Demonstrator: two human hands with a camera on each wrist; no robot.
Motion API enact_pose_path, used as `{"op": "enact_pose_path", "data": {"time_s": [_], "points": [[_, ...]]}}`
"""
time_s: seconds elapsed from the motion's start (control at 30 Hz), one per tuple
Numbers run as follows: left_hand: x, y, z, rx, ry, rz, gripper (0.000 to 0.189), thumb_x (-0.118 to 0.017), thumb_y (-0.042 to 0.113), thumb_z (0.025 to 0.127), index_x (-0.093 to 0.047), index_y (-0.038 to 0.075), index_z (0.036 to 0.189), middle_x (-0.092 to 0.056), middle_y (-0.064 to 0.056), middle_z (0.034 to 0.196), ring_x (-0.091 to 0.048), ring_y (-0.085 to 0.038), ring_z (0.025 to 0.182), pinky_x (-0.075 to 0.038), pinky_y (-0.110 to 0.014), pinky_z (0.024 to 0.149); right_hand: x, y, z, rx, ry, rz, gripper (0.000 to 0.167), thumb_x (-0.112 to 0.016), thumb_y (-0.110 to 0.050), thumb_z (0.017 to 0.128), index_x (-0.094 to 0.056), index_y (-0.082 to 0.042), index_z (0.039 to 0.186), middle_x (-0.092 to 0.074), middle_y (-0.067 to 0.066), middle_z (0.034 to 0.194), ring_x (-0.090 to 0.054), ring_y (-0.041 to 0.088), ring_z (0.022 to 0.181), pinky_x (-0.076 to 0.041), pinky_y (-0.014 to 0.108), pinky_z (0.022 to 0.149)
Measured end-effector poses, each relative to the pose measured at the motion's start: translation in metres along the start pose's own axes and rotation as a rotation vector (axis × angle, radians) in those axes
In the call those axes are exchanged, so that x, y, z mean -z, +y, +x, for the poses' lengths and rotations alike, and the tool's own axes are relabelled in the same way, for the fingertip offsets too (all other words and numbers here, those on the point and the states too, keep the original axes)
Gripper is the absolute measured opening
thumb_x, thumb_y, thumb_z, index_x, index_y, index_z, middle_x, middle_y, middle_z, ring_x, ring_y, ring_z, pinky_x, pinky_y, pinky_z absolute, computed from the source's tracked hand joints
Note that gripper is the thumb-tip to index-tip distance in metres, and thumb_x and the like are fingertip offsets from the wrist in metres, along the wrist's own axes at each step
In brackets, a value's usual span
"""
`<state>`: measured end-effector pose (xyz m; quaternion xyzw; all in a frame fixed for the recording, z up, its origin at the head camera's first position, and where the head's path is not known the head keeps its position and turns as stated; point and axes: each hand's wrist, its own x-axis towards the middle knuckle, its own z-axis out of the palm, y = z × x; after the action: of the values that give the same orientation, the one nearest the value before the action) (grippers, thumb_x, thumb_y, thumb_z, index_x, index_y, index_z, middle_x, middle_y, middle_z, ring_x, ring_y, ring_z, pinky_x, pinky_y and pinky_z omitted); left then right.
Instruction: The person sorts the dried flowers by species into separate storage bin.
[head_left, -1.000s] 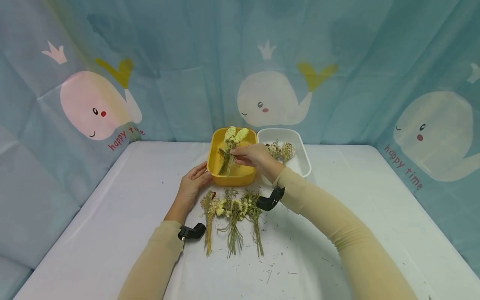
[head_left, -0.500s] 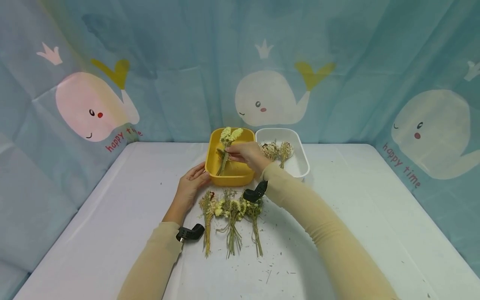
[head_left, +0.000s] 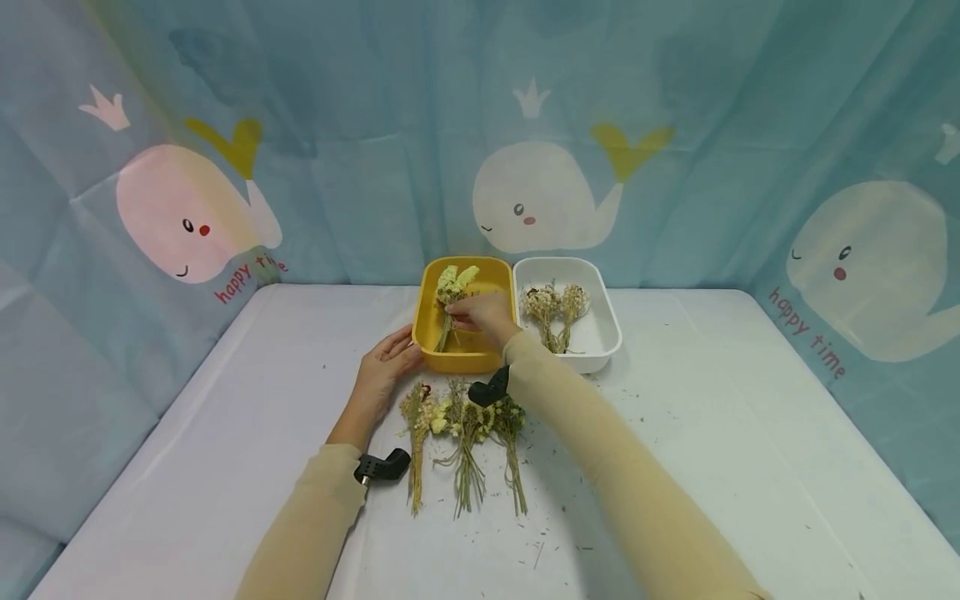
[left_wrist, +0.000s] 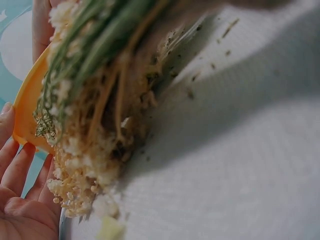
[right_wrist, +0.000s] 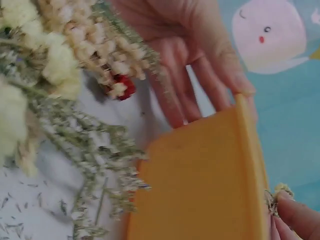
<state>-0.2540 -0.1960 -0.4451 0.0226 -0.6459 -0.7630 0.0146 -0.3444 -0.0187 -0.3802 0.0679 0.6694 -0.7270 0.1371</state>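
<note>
In the head view my right hand [head_left: 483,313] pinches the stems of a small bunch of dried flowers with pale yellow heads [head_left: 454,282], inside the yellow plastic tray [head_left: 461,362]. The bunch's heads point to the tray's far side. My left hand [head_left: 381,367] rests against the tray's left front corner. In the right wrist view the left hand's straight fingers [right_wrist: 207,82] touch its outer wall, the thumb at the rim. Three dried bunches lie on the table before the tray: a beige one [head_left: 416,437], a yellow one [head_left: 467,442] and a greenish one [head_left: 512,442].
A white tray [head_left: 596,361] stands directly right of the yellow one, holding dried bunches with whitish heads [head_left: 553,304]. Plant crumbs are scattered over the white tabletop [head_left: 675,433]. A blue curtain [head_left: 360,200] with whale prints hangs behind the table.
My right hand has moved a little left and lower in the yellow tray with its flower bunch, uncovering more of the white tray. The left hand stays at the corner.
</note>
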Motion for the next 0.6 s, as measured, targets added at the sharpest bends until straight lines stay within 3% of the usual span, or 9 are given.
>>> {"op": "enact_pose_path", "data": {"time_s": [0.2,0.37,0.6], "points": [[0.001,-0.002,0.002,0.001,-0.005,0.006,0.06,-0.067,0.014,0.096,-0.043,0.011,0.151,-0.045,-0.01,0.155,-0.048,-0.027,0.14,-0.056,-0.023,0.099,-0.004,0.005,-0.003,-0.018,0.006,0.007,0.022,-0.076,0.003,0.083,-0.074,0.009,0.104,-0.069,0.003,0.07,-0.068,0.012,0.061,-0.064,0.037,0.085],[0.003,-0.004,0.003,-0.001,-0.01,0.011,0.061,-0.066,0.015,0.096,-0.042,0.01,0.152,-0.043,-0.011,0.156,-0.047,-0.029,0.14,-0.056,-0.024,0.1,-0.005,0.008,-0.003,-0.017,-0.007,-0.042,0.02,-0.076,0.0,0.085,-0.074,0.007,0.103,-0.068,0.003,0.069,-0.068,0.012,0.059,-0.065,0.033,0.078],[0.003,-0.006,0.004,-0.005,0.003,0.011,0.06,-0.067,0.016,0.096,-0.043,0.011,0.151,-0.044,-0.01,0.156,-0.05,-0.028,0.138,-0.057,-0.023,0.098,-0.008,0.012,-0.002,-0.032,-0.013,-0.067,0.021,-0.077,-0.002,0.084,-0.075,0.006,0.103,-0.068,0.003,0.07,-0.067,0.01,0.054,-0.062,0.023,0.058]]}}
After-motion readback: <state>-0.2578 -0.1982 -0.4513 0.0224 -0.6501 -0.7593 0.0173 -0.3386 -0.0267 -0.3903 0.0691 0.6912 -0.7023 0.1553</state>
